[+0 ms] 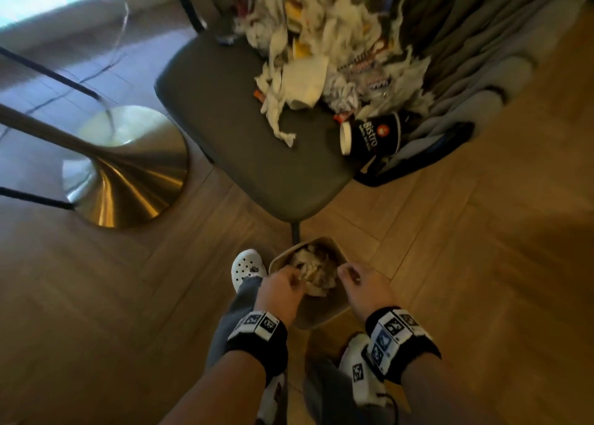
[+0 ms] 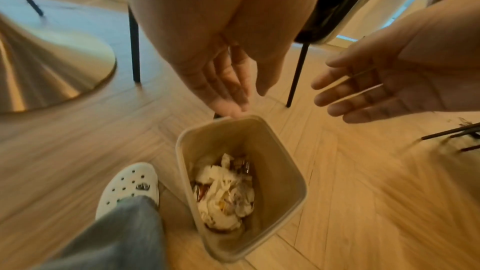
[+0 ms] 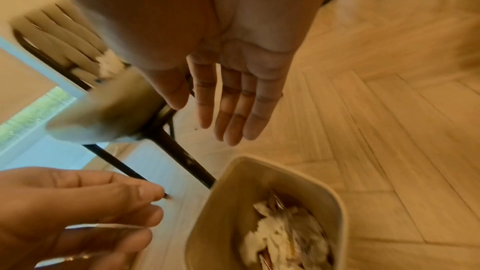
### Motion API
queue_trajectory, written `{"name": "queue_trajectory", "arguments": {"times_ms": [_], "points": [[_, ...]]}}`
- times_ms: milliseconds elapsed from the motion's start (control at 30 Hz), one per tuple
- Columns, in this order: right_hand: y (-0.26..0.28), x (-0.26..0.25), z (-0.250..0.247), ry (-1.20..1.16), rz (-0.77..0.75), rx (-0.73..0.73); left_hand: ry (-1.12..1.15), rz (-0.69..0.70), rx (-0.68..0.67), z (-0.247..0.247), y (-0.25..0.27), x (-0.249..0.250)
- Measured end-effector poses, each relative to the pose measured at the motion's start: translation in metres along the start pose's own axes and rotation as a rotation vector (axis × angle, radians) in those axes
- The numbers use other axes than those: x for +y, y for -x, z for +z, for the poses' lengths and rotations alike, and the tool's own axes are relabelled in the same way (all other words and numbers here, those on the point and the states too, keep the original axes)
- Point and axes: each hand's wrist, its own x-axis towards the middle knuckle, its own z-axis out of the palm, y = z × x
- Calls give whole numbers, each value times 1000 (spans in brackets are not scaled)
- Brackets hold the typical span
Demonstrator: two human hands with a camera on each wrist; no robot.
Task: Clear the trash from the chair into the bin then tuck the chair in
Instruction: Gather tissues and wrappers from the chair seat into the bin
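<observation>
I am holding my left hand [image 1: 283, 285] and right hand [image 1: 361, 283] wide, empty, over the near bin [image 2: 291, 171], letting trash fall, the chair [image 1: 225, 109] heaped

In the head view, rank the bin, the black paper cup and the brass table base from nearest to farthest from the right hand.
1. Bin: directly beneath the right hand.
2. Black paper cup: ahead, lying on the chair seat's near edge.
3. Brass table base: far left on the floor.
</observation>
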Motion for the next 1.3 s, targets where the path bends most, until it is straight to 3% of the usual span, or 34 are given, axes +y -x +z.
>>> {"name": "queue_trajectory", "arguments": {"times_ms": [200, 333, 400, 467, 567, 700, 833, 1033, 1167, 1300], "points": [[33, -83, -56, -39, -190, 145, 160, 238, 199, -79, 43, 60], [12, -142, -82, 144, -339, 424, 189, 392, 270, -137, 18, 100], [-13, -168, -93, 261, -348, 468, 151, 414, 290, -166, -12, 118], [-40, -190, -104, 350, -252, 417, 82, 371, 320, -190, -44, 135], [-75, -201, -105, 535, -82, 347, 66, 168, 331, -216, -87, 160], [-99, -200, -96, 678, -28, 536, 246, -74, 311, -224, -130, 196], [-109, -204, -102, 721, 2, 564, 214, -207, 311, -219, -162, 213], [-96, -222, -114, 530, 116, 427, 105, -87, 260, -235, -182, 202], [-87, -233, -116, 404, 161, 395, 238, -63, 207, -250, -185, 188], [-77, -241, -118, 320, 125, 422, 303, 55, 196, -267, -174, 167]]}}
